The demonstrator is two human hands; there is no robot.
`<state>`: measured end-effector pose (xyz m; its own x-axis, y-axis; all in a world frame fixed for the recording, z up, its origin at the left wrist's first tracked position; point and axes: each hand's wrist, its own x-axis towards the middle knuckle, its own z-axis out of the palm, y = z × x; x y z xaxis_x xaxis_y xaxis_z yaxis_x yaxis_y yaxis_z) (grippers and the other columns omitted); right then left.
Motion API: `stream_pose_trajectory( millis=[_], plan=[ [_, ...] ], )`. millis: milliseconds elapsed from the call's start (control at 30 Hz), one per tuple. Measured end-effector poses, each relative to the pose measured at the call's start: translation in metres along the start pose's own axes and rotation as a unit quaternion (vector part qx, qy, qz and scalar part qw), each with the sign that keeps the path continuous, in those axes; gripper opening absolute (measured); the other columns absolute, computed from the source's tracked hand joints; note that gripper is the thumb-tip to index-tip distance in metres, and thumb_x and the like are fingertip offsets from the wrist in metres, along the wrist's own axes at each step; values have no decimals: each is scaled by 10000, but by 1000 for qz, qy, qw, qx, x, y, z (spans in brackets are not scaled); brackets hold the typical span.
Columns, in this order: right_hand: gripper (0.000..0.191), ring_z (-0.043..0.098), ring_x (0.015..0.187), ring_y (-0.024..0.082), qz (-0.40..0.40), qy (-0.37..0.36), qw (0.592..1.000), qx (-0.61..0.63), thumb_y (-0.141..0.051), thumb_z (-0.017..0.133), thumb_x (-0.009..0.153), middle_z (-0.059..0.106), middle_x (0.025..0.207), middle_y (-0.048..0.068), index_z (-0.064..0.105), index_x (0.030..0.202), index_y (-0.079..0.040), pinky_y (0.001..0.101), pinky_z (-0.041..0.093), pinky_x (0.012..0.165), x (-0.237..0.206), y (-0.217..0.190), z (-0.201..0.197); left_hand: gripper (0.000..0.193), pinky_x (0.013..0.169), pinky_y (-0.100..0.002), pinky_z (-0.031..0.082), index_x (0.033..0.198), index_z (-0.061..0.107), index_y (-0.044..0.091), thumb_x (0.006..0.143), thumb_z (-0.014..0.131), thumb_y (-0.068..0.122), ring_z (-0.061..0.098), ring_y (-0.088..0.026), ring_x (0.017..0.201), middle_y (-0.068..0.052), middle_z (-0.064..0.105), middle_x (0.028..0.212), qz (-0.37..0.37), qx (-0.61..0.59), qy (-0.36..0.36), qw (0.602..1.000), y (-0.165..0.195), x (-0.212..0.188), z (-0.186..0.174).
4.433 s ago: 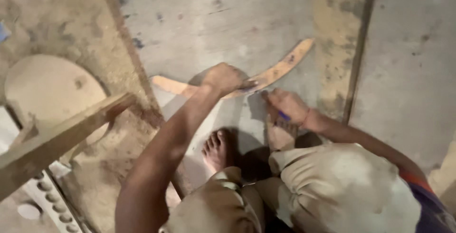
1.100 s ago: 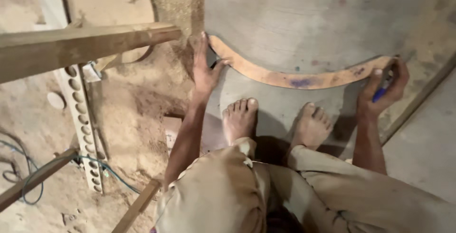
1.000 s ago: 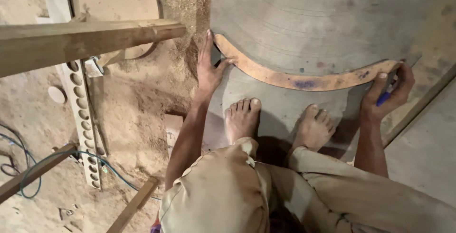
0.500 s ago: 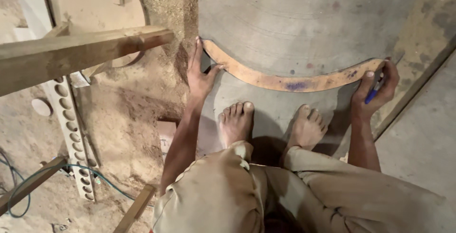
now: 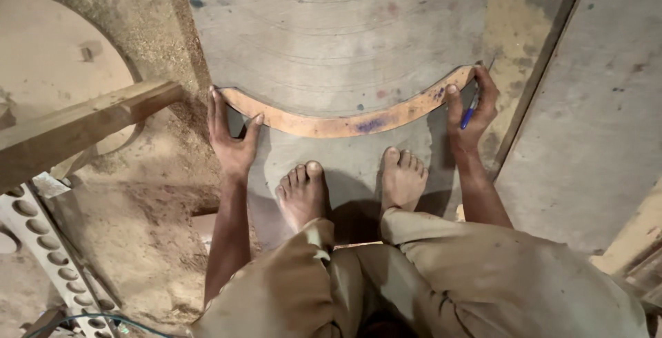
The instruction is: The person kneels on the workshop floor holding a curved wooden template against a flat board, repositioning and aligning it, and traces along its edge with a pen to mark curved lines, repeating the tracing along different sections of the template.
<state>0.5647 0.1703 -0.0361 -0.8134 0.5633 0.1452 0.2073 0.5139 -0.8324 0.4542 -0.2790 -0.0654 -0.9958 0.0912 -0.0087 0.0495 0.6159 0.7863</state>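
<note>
While the left hand [image 5: 231, 141] presses spread fingers [image 5: 215, 114] on the curved orange-brown wooden template [image 5: 345, 123], the right hand [image 5: 469, 114] pinches a blue pen [image 5: 469, 113] at its far end. Uneven pressure would probably let it slide across the grey board [image 5: 345, 28], skewing the line.

The blue pen [image 5: 469, 112] is mostly hidden inside the right hand [image 5: 470, 110]; the wooden beam [image 5: 76, 128] runs off the left edge.

Your only view comes from the camera on your head, looking almost straight down past your knees at the grey board [image 5: 358, 28] on the floor. It sits close: your left hand [image 5: 231, 138] and right hand [image 5: 469, 114] fill mid-frame, the board's far edge is cut off at the top, and its right edge runs diagonally.
</note>
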Motion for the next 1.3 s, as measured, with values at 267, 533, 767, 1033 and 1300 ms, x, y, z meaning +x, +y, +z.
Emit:
stream_pose_trajectory(
  millis=[267, 533, 767, 1033, 1300],
  plan=[
    [493, 576, 1369, 301, -9, -2, 1000, -9, -166, 764, 1059, 566, 1460, 195, 547, 1464, 11, 414, 459, 1195, 0, -2, 1, 731, 1336, -572, 309, 1611, 337, -7, 1104, 494, 495, 294, -402, 1615, -238, 262, 1721, 107, 226, 45, 967, 2, -8, 22],
    [510, 588, 1344, 286, -3, 7, 1000, -21, -197, 769, 1050, 591, 1467, 186, 548, 1459, 13, 410, 457, 1181, -3, -6, 2, 726, 1170, -684, 272, 1522, 464, 29, 1014, 587, 533, 453, -371, 1434, -225, 461, 1545, 275, 224, -226, 907, 136, -84, 89],
    [506, 575, 1355, 289, -13, -11, 1000, -5, -191, 764, 1070, 578, 1484, 184, 535, 1461, 35, 414, 452, 1197, -4, 3, 5, 767, 1092, -759, 302, 1532, 448, 9, 989, 572, 535, 491, -371, 1377, -234, 519, 1464, 278, 247, -236, 898, 161, -66, 75],
    [397, 667, 1160, 253, 30, -60, 996, 54, -220, 531, 1169, 676, 1259, 158, 538, 1466, 42, 356, 534, 1051, 10, -75, 8, 880, 1073, -750, 374, 1517, 449, -20, 905, 604, 593, 502, -372, 1353, -253, 514, 1449, 276, 272, -263, 883, 165, -62, 61],
    [247, 704, 977, 143, -62, -498, 843, 191, -126, 746, 972, 770, 1129, 130, 761, 1175, 13, 274, 565, 841, 43, -161, 179, 916, 1036, -742, 410, 1444, 505, -14, 818, 632, 644, 492, -354, 1315, -235, 500, 1417, 261, 290, -288, 875, 171, -56, 57]
  ],
)
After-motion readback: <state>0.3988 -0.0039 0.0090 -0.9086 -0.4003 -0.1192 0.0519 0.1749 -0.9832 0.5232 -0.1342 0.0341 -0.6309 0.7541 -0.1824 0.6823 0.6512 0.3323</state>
